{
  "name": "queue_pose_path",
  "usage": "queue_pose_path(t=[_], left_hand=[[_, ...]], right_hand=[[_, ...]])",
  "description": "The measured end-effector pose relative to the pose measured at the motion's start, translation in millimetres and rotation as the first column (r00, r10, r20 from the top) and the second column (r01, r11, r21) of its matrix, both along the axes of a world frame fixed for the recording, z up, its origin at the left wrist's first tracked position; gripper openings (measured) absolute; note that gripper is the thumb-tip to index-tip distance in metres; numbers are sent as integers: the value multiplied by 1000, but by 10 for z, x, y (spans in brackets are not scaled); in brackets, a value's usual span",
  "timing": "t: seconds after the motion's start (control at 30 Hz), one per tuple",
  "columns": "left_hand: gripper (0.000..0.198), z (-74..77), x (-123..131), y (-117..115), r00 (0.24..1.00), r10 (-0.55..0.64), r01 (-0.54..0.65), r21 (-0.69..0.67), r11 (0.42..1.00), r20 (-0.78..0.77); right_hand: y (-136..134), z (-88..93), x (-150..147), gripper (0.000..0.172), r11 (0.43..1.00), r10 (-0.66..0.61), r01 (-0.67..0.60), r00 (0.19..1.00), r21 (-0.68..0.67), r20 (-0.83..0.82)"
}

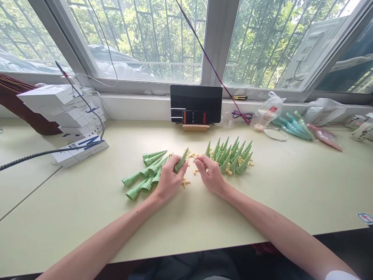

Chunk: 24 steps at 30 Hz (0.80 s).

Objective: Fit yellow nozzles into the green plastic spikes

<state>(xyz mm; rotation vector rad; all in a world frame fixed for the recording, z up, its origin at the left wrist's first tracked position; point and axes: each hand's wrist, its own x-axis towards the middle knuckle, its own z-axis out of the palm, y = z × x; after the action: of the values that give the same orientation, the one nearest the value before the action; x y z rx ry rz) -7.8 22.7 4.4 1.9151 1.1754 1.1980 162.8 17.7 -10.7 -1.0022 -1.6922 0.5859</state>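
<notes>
So we've got a big pale surface point(262, 202) running under a wide window point(151, 39), with a leaning stack of white boxes point(58, 101) at the far left and a few plastic bags point(320, 111) along the back right. A dark screen point(196, 97) is propped up against the sill in the middle. Down in front there are two green piles: the lying cones point(145, 171) heaped on their sides to the left, and the standing cones point(230, 155) bunched upright to the right, tips up. Between them sit our hands, close together but not touching. Our left hand point(169, 179) has its fingers wrapped around one cone point(181, 160), gripping the wide end so the tip points up and to the right, just above the surface. Our right hand point(210, 173) has its fingers pinched tight at the tips, just beside that cone's point; whatever's in there is too tiny for us to tell. A phone point(196, 117) leans at the foot of the screen, and little yellow bits point(185, 181) are scattered around both hands and under the standing cones.
</notes>
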Motion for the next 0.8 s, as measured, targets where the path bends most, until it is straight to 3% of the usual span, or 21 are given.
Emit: queue_pose_path(t=[0.13,0.27,0.53,0.8], left_hand=[[19,-35,24,-17,993,-47,58,100,993,-111],[13,-54,28,-22,983,-101,120,123,985,-153],[13,-74,27,-13,982,-121,139,116,984,-147],[9,-59,36,-33,984,-102,125,157,980,-149]], right_hand=[[-3,10,2,23,997,-21,18,999,81,39],[3,5,-4,26,974,-18,-10,992,228,122],[-55,-10,-14,15,982,-35,24,998,188,55],[-60,18,-8,17,905,-103,94,995,415,-1]])
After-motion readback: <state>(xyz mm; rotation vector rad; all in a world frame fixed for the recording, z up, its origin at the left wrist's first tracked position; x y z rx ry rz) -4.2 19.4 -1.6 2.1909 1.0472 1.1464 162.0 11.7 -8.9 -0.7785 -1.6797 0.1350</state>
